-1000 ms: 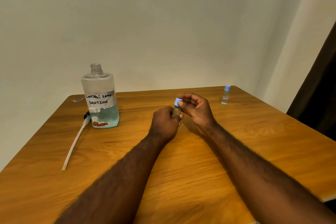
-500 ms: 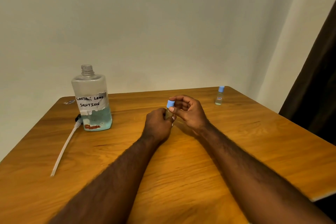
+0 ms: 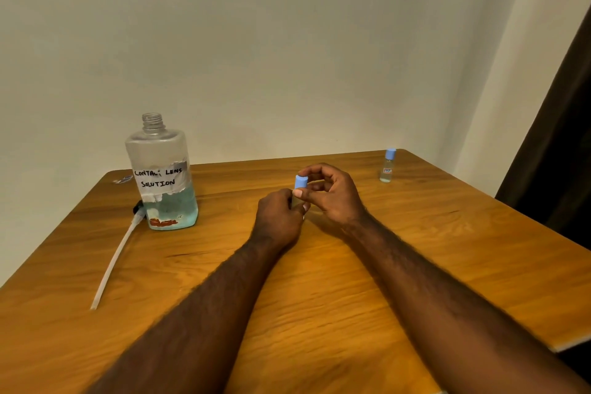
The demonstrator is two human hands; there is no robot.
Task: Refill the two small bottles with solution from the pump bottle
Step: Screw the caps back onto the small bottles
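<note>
- The first small bottle (image 3: pixel 292 200) is gripped in the curled fingers of the left hand (image 3: pixel 278 221) and is almost wholly hidden by it; only a sliver shows between the hands.
- Its blue cap (image 3: pixel 301 182) is pinched between the thumb and fingertips of the right hand (image 3: pixel 332 195), just above the left fist. Whether the cap is threaded on or already free cannot be told.
- The step in hand is judged to be the cap's turning, on or off. The bottle should be kept upright and steady by the left hand while only the cap is turned, so that nothing is spilled and the thread is not crossed.
- The pump bottle (image 3: pixel 161 176) stands open-necked at the far left of the surface (image 3: pixel 415 249), about a third full of pale blue solution. Its pump and tube (image 3: pixel 115 259) lie just beside it, running toward the near left edge.
- The second small bottle (image 3: pixel 387 169), capped, stands close to the far right corner; a careless sweep there could send it off the edge.
- Bare wood lies between the hands and the pump bottle, and a wide stretch in front of the forearms, so room for setting things down is ample.
</note>
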